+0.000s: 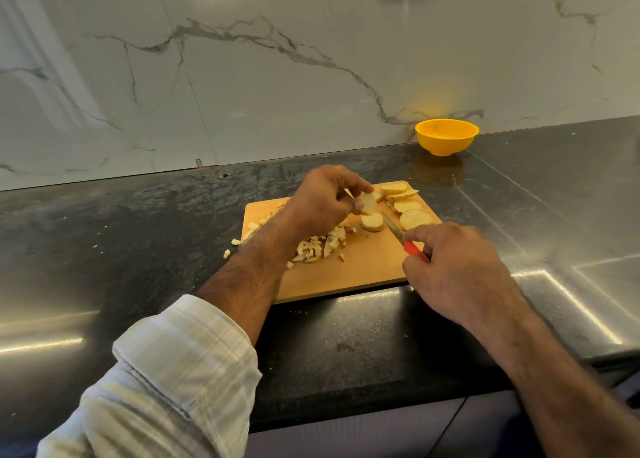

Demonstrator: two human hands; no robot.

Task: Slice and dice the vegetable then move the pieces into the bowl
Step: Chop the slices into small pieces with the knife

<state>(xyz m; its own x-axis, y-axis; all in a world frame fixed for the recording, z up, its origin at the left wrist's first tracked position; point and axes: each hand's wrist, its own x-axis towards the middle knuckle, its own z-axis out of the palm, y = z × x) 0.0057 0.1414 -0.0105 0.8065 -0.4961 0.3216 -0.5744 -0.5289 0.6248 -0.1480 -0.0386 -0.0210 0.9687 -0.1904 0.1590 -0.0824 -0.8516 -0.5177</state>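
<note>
A wooden cutting board (360, 270) lies on the dark counter. My left hand (322, 201) pinches a pale round slice (367, 203) just above the board. Below it sits a small stack of slices (372, 222). Several more round slices (410, 211) lie at the board's far right corner. A pile of diced pieces (318, 248) sits under my left wrist, with a few bits (231, 246) spilled onto the counter. My right hand (457, 267) grips a red-handled knife (401, 237), blade pointing toward the stack. The yellow bowl (446, 140) stands far right by the wall.
The dark stone counter (138, 236) runs left and right, meeting a marble backsplash (242, 76). A steel surface (571, 215) lies to the right of the board. The counter's front edge is near my forearms.
</note>
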